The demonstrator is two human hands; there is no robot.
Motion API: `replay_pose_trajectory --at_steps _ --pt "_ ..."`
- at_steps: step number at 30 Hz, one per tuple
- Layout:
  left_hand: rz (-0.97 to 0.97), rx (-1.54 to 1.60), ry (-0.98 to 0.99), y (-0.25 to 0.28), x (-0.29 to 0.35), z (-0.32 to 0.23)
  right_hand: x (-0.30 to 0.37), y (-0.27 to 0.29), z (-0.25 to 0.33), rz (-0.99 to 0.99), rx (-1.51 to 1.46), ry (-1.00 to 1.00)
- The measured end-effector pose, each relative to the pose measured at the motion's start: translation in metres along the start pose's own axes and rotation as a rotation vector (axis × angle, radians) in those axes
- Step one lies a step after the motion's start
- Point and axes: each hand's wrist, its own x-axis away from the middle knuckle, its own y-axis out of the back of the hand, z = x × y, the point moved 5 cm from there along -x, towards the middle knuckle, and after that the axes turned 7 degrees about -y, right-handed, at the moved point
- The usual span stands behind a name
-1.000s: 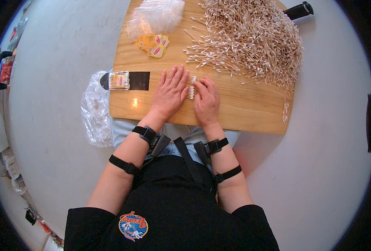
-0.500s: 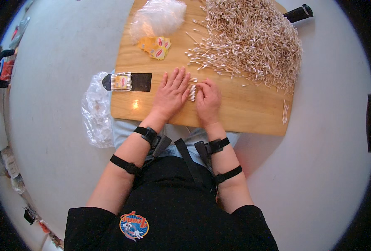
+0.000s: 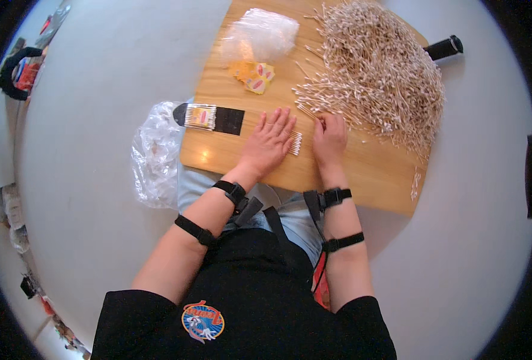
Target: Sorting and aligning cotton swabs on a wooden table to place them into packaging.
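Observation:
My left hand (image 3: 267, 144) lies flat on the wooden board (image 3: 362, 174), fingers stretched out. A short row of white-tipped cotton swabs (image 3: 296, 143) shows along its right side; the hand may cover part of the row. My right hand (image 3: 331, 139) is closed in a pinch at the near left edge of a big heap of cotton swabs (image 3: 380, 78). A few swabs (image 3: 306, 111) stick out to the left of its fingertips. Farther left, a flat bundle of swabs with a yellow card (image 3: 200, 117) rests on a black strip (image 3: 230, 121).
Small yellow cards (image 3: 259, 78) lie beyond my left hand, below a stack of clear plastic sleeves (image 3: 263, 35). A crumpled clear bag (image 3: 155, 156) hangs by the board's left edge. Several loose swabs (image 3: 415, 183) lie near the right edge. A black cylinder (image 3: 445, 48) juts out behind the heap.
My right hand has left the row of swabs and moved away, right and toward the heap, pinching there. My left hand stays flat. The whole view has shifted and turned slightly.

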Motion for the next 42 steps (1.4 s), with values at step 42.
replay_pose_trajectory --at_steps 42 --pt "-0.030 0.120 -0.043 -0.003 0.011 -0.004 0.076 -0.036 0.030 0.466 0.555 0.117"
